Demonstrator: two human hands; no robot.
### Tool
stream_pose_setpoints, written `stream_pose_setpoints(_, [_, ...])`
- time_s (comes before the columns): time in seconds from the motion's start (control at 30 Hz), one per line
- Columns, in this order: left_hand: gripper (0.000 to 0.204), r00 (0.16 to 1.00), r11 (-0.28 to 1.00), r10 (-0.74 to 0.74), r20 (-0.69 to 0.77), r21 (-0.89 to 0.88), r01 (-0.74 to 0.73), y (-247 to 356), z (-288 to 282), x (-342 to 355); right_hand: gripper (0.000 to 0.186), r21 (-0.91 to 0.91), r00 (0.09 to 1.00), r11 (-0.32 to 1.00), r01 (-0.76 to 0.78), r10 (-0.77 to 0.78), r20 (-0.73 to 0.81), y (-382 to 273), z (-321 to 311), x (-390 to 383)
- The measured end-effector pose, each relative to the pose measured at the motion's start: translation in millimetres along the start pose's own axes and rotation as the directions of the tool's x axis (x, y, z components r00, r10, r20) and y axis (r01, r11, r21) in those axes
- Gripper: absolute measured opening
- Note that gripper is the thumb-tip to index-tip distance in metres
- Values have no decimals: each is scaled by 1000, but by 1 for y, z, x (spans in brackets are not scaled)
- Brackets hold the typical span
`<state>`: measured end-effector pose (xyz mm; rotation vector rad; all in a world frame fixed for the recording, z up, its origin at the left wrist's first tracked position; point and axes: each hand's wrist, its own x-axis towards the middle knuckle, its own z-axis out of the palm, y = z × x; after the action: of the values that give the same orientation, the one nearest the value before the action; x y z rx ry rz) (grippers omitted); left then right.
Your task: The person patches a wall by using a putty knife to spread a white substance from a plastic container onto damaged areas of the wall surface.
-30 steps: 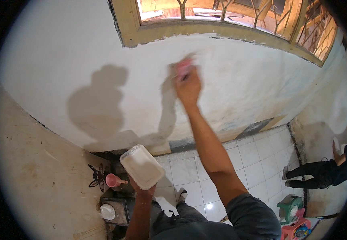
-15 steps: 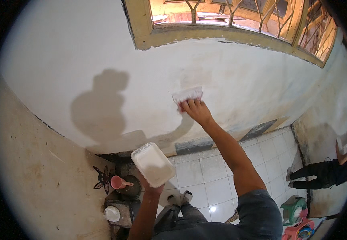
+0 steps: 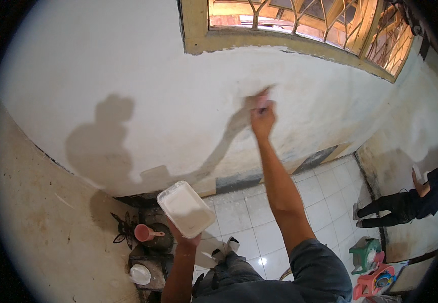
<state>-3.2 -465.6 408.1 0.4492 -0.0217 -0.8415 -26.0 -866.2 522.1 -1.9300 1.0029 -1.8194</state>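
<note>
My left hand (image 3: 187, 239) supports a white rectangular tub (image 3: 162, 206) from beneath, low in front of the wall. Smooth white paste (image 3: 186, 204) fills much of it. My right arm reaches up to the whitish wall (image 3: 173, 111), below the window. In my right hand (image 3: 263, 122) is a scraper (image 3: 262, 97), its blade smeared by motion and turned edge-on. Whether the blade touches the wall I cannot tell. Brownish patches show through the white coat around it.
A yellow window frame (image 3: 196, 38) with bars is above. A pink dipper (image 3: 144, 232) lies at lower left, beside a dark plant-like shape. Another person (image 3: 405, 204) stands at the right wall. Green (image 3: 364, 255) and pink stools (image 3: 368, 285) are on the tiled floor (image 3: 239, 209).
My right hand has moved up and a little right along the wall, and the scraper has turned from flat to edge-on. The left hand still holds the tub; the view has shifted slightly.
</note>
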Motion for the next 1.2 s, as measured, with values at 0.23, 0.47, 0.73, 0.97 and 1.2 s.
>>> stream_pose_setpoints(0.23, [61,1000,1000,25,-6,9,-25,25,-7,-21,25,91,869,944,317,-327,371,-125,13,-87])
stream_pose_setpoints(0.47, [60,1000,1000,-25,1,-10,25,14,-20,-19,21,-280,689,687,670,-435,580,14,4,-84])
stream_pose_setpoints(0.73, [53,939,661,217,267,668,-343,-2,-7,-29,37,-218,815,962,162,-6,580,4,-98,-213])
stream_pose_setpoints(0.97, [53,999,997,-24,48,79,20,-24,-11,-22,18,441,557,343,-830,573,602,-118,-173,-211])
stream_pose_setpoints(1.2, [59,981,988,-143,131,-39,149,-40,2,-17,24,167,533,597,-785,513,672,-148,-194,-205])
